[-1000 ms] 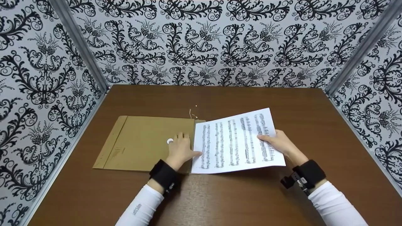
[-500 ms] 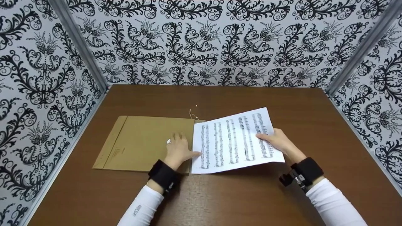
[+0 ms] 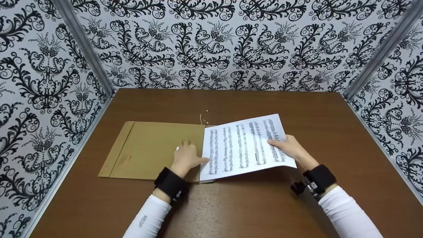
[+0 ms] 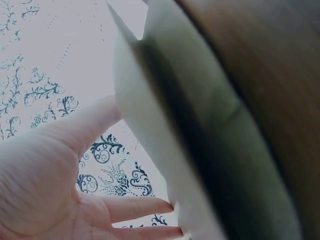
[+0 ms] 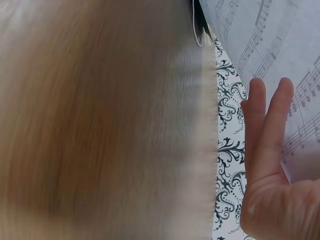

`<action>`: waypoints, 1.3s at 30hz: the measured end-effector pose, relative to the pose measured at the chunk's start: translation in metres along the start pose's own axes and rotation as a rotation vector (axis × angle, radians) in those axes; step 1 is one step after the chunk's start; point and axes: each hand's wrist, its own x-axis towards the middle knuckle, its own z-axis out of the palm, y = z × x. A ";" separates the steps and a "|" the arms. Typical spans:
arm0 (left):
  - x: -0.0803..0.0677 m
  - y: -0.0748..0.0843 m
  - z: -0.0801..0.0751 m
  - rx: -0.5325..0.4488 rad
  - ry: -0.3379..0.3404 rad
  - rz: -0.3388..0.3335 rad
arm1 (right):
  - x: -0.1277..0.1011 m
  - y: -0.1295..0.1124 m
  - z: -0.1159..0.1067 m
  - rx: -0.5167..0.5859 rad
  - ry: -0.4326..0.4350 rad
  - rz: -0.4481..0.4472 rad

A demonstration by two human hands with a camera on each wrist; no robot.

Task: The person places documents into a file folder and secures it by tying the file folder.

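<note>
Right hand point(image 3: 287, 148) pinches the sheet point(image 3: 243, 147) by its right edge, thumb on top, fingers under it, and holds that side lifted off the table point(image 3: 264, 205). Its left edge sits at the mouth of the envelope point(image 3: 155, 148), which lies to the left, long axis across the table. Left hand point(image 3: 185, 158) rests with loose fingers on the envelope's open end, nearer the mouth.

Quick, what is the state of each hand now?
Left hand: open, resting on the envelope.
Right hand: holding the music sheet.
</note>
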 end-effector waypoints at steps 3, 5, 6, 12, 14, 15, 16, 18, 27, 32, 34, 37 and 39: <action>0.001 -0.001 -0.001 -0.004 -0.010 -0.002 | 0.001 0.000 0.001 -0.009 0.010 0.000; 0.001 -0.001 -0.001 -0.003 -0.013 -0.004 | 0.002 0.001 0.002 -0.012 0.020 0.006; 0.002 -0.002 -0.002 -0.001 -0.008 -0.004 | 0.003 0.001 0.003 -0.015 0.026 0.007; -0.001 -0.002 -0.004 -0.002 0.045 0.010 | 0.008 0.003 0.003 -0.030 0.063 0.006; -0.002 -0.001 -0.005 -0.007 0.061 0.018 | 0.009 0.003 0.003 -0.038 0.072 0.000; -0.003 -0.001 -0.006 -0.012 0.067 0.022 | 0.010 0.003 0.003 -0.045 0.076 -0.004; -0.004 -0.001 -0.006 -0.017 0.070 0.026 | 0.010 0.002 0.003 -0.049 0.078 -0.008; -0.005 0.000 -0.007 -0.034 0.074 0.035 | 0.011 0.002 0.003 -0.055 0.085 -0.011; -0.006 -0.003 -0.006 -0.086 0.137 0.129 | 0.007 0.001 0.003 0.005 0.087 -0.007; -0.005 -0.004 -0.005 -0.109 0.149 0.133 | 0.006 -0.002 0.004 -0.004 0.080 -0.029; -0.005 -0.003 -0.005 -0.114 0.141 0.129 | 0.004 -0.004 0.004 -0.014 0.079 -0.025; -0.005 -0.002 -0.005 -0.111 0.138 0.126 | 0.001 -0.005 0.004 -0.035 0.066 -0.026; -0.006 -0.002 -0.005 -0.106 0.141 0.123 | -0.001 -0.006 0.005 -0.039 0.059 -0.024</action>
